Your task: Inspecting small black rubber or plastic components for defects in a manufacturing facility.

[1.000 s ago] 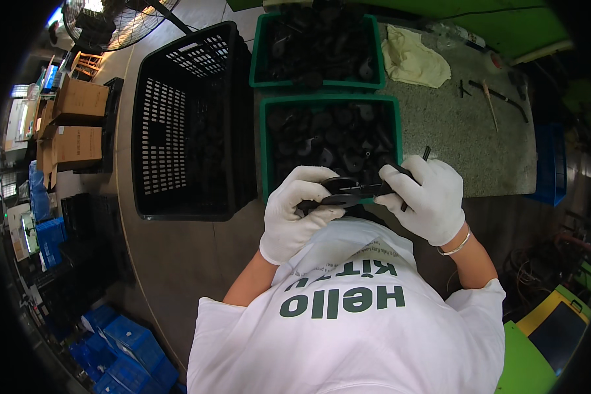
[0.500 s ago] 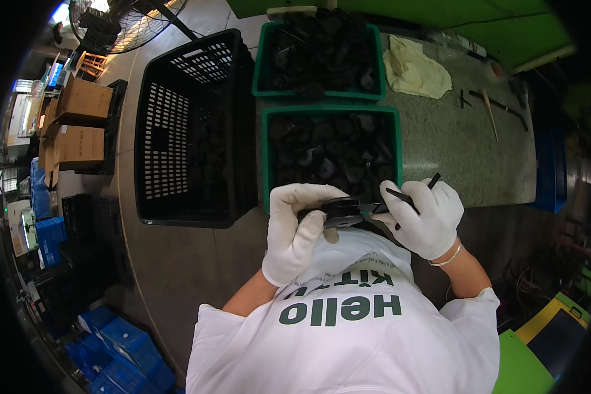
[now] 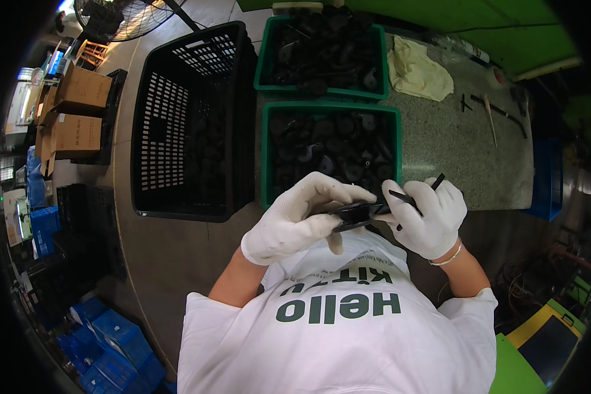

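Note:
In front of my chest, my white-gloved left hand (image 3: 287, 222) is closed around a dark, rounded plastic part (image 3: 354, 215), its fingers above and thumb below. My right hand (image 3: 432, 220), gloved too, grips a slim black-handled tool (image 3: 438, 182) whose end sticks out past the knuckles. The tool's front end meets the right side of the part; the fingers partly hide it, so its exact kind is unclear. Just beyond my hands is a green crate (image 3: 397, 141) filled with similar black parts.
A second green crate (image 3: 259, 62) of black parts stands behind. At left is a large black slotted basket (image 3: 164, 131) with parts inside. The grey table (image 3: 466, 157) carries a pale cloth (image 3: 419, 69) and a thin wooden-looking stick (image 3: 490, 118). A blue bin (image 3: 548, 177) is at right.
My left hand has turned, its fingers now reaching over the part toward the right hand. The part shows a narrower side and sits slightly farther right. My right hand has barely moved.

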`<state>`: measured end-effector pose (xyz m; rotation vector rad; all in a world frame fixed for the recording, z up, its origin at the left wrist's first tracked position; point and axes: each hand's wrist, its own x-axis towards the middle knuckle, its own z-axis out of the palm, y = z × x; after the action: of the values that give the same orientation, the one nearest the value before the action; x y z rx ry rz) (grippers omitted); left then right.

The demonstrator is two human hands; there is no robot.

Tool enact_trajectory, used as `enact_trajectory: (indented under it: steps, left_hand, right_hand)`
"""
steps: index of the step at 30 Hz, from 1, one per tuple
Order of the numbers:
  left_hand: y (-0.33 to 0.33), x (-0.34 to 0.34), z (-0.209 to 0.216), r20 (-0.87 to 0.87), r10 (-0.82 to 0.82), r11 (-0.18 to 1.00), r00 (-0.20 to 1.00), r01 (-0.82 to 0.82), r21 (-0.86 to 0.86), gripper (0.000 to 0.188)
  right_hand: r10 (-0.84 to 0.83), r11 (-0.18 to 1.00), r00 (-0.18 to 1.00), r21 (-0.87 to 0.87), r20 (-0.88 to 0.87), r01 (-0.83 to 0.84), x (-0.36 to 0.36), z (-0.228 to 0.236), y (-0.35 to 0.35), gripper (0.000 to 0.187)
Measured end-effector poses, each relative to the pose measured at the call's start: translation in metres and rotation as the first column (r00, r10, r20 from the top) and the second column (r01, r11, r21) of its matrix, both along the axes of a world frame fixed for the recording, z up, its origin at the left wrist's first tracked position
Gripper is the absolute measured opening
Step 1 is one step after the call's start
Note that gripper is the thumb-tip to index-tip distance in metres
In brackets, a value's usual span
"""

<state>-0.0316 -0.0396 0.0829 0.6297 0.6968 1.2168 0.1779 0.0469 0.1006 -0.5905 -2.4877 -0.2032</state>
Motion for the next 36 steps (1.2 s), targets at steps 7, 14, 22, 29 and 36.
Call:
enact_trajectory:
  steps: [7,14,22,29,36]
  left_hand:
    - [0.003,0.001,0.008,-0.087,-0.001,0.999,0.996,-0.003,-0.042,0.026]
    - [0.009,-0.002,0.008,-0.102,-0.039,0.998,0.994,0.035,-0.045,0.025]
    - [0.011,0.005,0.015,0.182,0.037,0.983,0.983,-0.004,-0.181,0.039]
    - [-0.001,0.016,-0.001,-0.217,0.279,0.947,0.935,-0.306,-0.101,0.039]
    - [0.007,0.023,-0.015,-0.294,0.455,0.882,0.841,-0.470,0.022,0.025]
  right_hand:
    - [-0.012,1.000,1.000,0.028,0.012,0.011,0.002,0.006,0.000,0.016]
    - [-0.032,0.992,0.999,0.123,-0.012,0.033,0.004,0.005,-0.001,0.019]
    - [-0.082,0.995,0.996,0.058,0.027,0.080,0.004,0.009,0.004,0.020]
    - [-0.110,0.993,0.984,-0.036,0.138,0.116,-0.001,0.018,0.009,0.024]
    - [-0.132,0.958,0.970,-0.224,0.205,0.178,-0.014,0.030,0.007,0.029]
